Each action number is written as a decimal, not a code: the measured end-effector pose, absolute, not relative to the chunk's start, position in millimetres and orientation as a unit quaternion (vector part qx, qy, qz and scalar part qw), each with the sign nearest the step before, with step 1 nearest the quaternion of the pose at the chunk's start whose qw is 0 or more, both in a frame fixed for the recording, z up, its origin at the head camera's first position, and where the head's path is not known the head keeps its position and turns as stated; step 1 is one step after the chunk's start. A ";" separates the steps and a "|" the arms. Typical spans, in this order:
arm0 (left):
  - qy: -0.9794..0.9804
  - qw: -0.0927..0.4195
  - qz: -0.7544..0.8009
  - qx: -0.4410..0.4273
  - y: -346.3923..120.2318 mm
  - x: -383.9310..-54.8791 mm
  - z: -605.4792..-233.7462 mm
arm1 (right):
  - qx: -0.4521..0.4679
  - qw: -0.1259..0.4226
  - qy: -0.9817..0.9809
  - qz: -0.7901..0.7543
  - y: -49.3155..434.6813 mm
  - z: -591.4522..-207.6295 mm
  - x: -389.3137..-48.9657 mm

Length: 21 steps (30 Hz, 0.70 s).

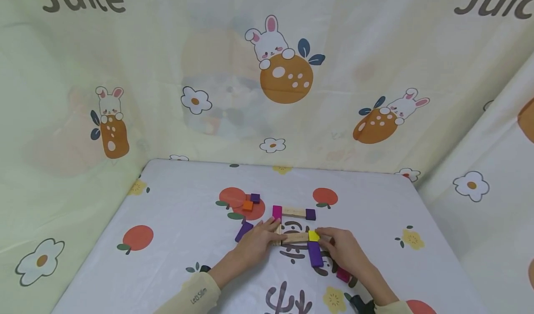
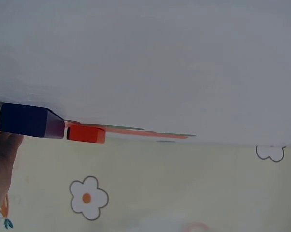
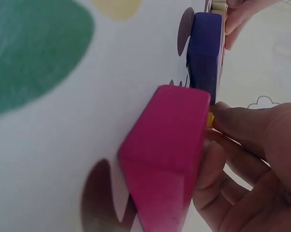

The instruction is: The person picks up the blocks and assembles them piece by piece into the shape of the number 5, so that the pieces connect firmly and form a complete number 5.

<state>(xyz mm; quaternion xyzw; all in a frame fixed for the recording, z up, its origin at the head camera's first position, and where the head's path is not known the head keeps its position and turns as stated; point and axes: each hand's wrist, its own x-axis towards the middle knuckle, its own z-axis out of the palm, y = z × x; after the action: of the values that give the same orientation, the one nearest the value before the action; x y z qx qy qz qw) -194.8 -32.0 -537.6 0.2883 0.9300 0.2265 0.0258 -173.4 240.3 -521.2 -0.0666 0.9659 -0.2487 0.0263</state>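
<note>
Head view: bent run of blocks (image 1: 297, 238) partly laid on the tabletop (image 1: 183, 202), likely unfinished, an orange cube (image 1: 248, 206) loose at 12 o'clock of the left hand (image 1: 257, 243); yellow block (image 1: 314, 235) at 10 o'clock of the right hand (image 1: 344, 249). Left wrist: left hand at frame's 9 o'clock, pinching or merely resting, cannot tell; dark block (image 2: 23, 120) at its 1 o'clock. Right wrist: thumb and finger pinch the yellow block by the purple block (image 3: 204, 55), magenta block (image 3: 165, 130) at the hand's 9 o'clock, contact unclear

Blocks (image 1: 297, 238) lie on the table (image 1: 187, 202) between the left hand (image 1: 257, 240) and right hand (image 1: 346, 250). A cloth (image 1: 167, 49) hangs behind the table.
</note>
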 end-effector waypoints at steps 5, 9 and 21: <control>0.931 0.024 0.223 0.289 -31.6 -195.4 -539.0 | -0.051 0.032 0.965 -0.256 239.9 -521.8 -173.0; 0.931 0.025 0.225 0.288 -31.5 -195.7 -539.2 | -0.052 0.025 0.965 -0.256 240.7 -522.3 -172.6; 0.930 0.020 0.224 0.290 -31.4 -193.4 -536.1 | -0.055 0.010 0.967 -0.250 236.6 -510.9 -162.8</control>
<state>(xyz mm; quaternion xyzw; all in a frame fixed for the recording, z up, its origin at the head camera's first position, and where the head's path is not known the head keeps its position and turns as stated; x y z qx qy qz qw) -193.4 -31.4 -536.1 0.2896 0.9302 0.2245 0.0200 -162.8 236.6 -510.9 -0.0555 0.9666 -0.2501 0.0104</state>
